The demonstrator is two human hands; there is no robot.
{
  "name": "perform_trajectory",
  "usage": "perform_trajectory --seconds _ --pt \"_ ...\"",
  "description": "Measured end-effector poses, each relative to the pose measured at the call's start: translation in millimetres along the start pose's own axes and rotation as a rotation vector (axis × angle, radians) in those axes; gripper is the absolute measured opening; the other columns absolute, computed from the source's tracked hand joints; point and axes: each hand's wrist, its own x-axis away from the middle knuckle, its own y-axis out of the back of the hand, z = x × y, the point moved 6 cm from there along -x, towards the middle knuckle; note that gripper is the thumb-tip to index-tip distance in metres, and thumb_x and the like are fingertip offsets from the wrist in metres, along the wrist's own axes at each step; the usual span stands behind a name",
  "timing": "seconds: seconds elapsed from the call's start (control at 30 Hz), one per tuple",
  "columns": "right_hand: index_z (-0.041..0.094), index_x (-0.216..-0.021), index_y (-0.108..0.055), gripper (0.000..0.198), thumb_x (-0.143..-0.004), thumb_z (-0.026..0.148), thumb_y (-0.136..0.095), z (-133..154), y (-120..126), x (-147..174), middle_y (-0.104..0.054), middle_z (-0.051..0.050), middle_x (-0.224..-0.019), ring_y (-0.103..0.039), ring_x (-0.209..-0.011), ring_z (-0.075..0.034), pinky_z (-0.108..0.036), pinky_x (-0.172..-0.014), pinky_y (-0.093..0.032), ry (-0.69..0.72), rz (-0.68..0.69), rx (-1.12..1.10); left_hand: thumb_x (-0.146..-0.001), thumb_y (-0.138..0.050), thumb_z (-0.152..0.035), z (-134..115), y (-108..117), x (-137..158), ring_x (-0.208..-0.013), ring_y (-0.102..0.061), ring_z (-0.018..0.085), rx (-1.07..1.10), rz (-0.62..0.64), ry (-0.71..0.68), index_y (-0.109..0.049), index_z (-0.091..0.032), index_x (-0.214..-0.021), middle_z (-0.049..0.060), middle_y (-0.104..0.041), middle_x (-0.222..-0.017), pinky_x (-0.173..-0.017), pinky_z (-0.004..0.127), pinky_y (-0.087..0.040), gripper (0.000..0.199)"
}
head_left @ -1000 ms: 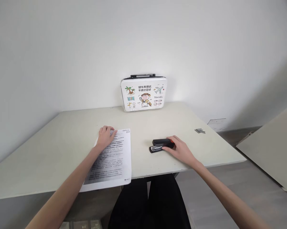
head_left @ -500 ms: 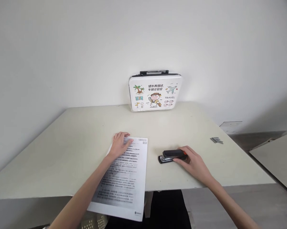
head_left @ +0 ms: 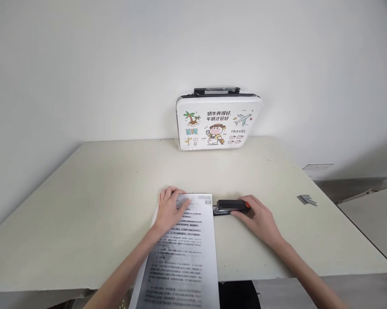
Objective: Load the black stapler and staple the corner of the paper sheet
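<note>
My left hand (head_left: pixel 173 208) holds the top left part of a printed paper (head_left: pixel 188 253), with its thumb on the print and its fingers curled at the far edge. Whether this is one sheet or a stack, I cannot tell. The paper's near end hangs past the table's front edge. To its right, my right hand (head_left: pixel 257 214) is closed around the rear of a black stapler (head_left: pixel 228 206) with an orange-red part at its back. The stapler lies flat, its front end at the paper's upper right edge. Its base tip is hidden by the paper.
A white travel case (head_left: pixel 219 122) with cartoon prints and a black handle leans against the wall at the back of the pale table (head_left: pixel 93 193). Grey strips of staples (head_left: pixel 306 200) lie near the table's right edge. Another pale surface (head_left: pixel 378 219) stands farther right.
My left hand has brought the paper rightward, closing the gap to the stapler's front. The right hand keeps its grip on the stapler. The camera view has shifted slightly.
</note>
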Motion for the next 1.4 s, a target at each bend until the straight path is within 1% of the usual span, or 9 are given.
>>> perform_trajectory --seconds 0.2,0.33,0.43,0.53,0.67,0.83,1.0,1.2,1.4 --pt "0.028 -0.114 -0.062 0.038 -0.097 0.062 -0.059 5 1 -6 -0.072 -0.006 -0.113 -0.069 -0.086 -0.024 -0.038 -0.074 -0.057 0.011 0.018 0.096 -0.1 -0.061 -0.038 -18 -2 11 -0.125 -0.051 0.03 0.09 0.025 -0.026 -0.059 -0.026 -0.13 0.008 -0.057 -0.13 -0.112 0.054 -0.043 0.032" --pt "0.028 -0.123 -0.061 0.044 -0.097 0.063 -0.057 14 9 -11 -0.071 -0.008 -0.124 -0.064 -0.117 -0.03 -0.045 -0.094 -0.056 0.073 0.103 0.111 -0.105 -0.056 -0.038 -39 8 22 -0.14 -0.046 0.026 0.197 0.222 -0.261 -0.056 -0.03 -0.137 0.006 -0.055 -0.144 -0.117 0.047 -0.044 0.033" --pt "0.032 -0.131 -0.06 0.042 -0.106 0.059 -0.038 22 12 -19 -0.066 -0.006 -0.138 -0.061 -0.127 -0.027 -0.045 -0.104 -0.053 -0.027 0.144 0.016 -0.104 -0.058 -0.044 -56 12 33 -0.152 -0.035 0.027 0.172 0.396 -0.463 -0.06 -0.032 -0.136 0.004 -0.049 -0.156 -0.122 0.048 -0.04 0.034" --pt "0.033 -0.131 -0.061 0.047 -0.109 0.057 -0.027 37 9 -32 -0.065 -0.003 -0.142 -0.056 -0.136 -0.026 -0.046 -0.112 -0.048 -0.103 0.139 -0.031 -0.102 -0.059 -0.053 -67 6 41 -0.159 -0.021 0.032 0.08 0.444 -0.554 -0.057 -0.031 -0.145 0.006 -0.034 -0.169 -0.127 0.055 -0.031 0.048" --pt "0.03 -0.129 -0.062 0.053 -0.109 0.058 -0.022 61 -4 -54 -0.065 -0.005 -0.142 -0.053 -0.139 -0.027 -0.047 -0.116 -0.043 -0.056 0.15 0.011 -0.104 -0.051 -0.059 -74 -10 46 -0.161 -0.012 0.036 -0.024 0.418 -0.552 -0.049 -0.031 -0.155 0.009 -0.02 -0.174 -0.129 0.061 -0.02 0.059" --pt "0.03 -0.119 -0.065 0.057 -0.108 0.06 -0.017 73 -19 -70 -0.067 -0.004 -0.139 -0.053 -0.14 -0.027 -0.048 -0.113 -0.045 -0.044 0.244 0.132 -0.105 -0.043 -0.062 -75 -22 48 -0.162 -0.009 0.036 -0.072 0.359 -0.535 -0.042 -0.035 -0.159 0.006 -0.016 -0.175 -0.129 0.064 -0.013 0.06" --pt "0.032 -0.122 -0.064 0.057 -0.108 0.059 -0.016 77 -26 -72 -0.065 -0.002 -0.141 -0.05 -0.143 -0.027 -0.05 -0.114 -0.044 -0.042 0.304 0.177 -0.106 -0.041 -0.061 -76 -25 50 -0.162 -0.01 0.035 -0.08 0.298 -0.507 -0.043 -0.035 -0.158 0.006 -0.02 -0.175 -0.129 0.063 -0.014 0.058" --pt "0.033 -0.12 -0.066 0.058 -0.109 0.057 -0.015 77 -28 -71 -0.069 -0.003 -0.133 -0.059 -0.131 -0.026 -0.046 -0.105 -0.052 -0.035 0.288 0.227 -0.106 -0.045 -0.059 -77 -29 52 -0.161 -0.013 0.035 -0.024 0.286 -0.483 -0.044 -0.036 -0.156 0.005 -0.021 -0.174 -0.129 0.064 -0.015 0.056" --pt "0.033 -0.12 -0.066 0.056 -0.108 0.058 -0.017 73 -32 -71 -0.066 -0.003 -0.14 -0.057 -0.134 -0.027 -0.049 -0.109 -0.048 -0.074 0.306 0.238 -0.105 -0.049 -0.058 -76 -30 52 -0.161 -0.013 0.035 0.027 0.275 -0.466 -0.044 -0.037 -0.156 0.003 -0.021 -0.174 -0.13 0.064 -0.015 0.056"
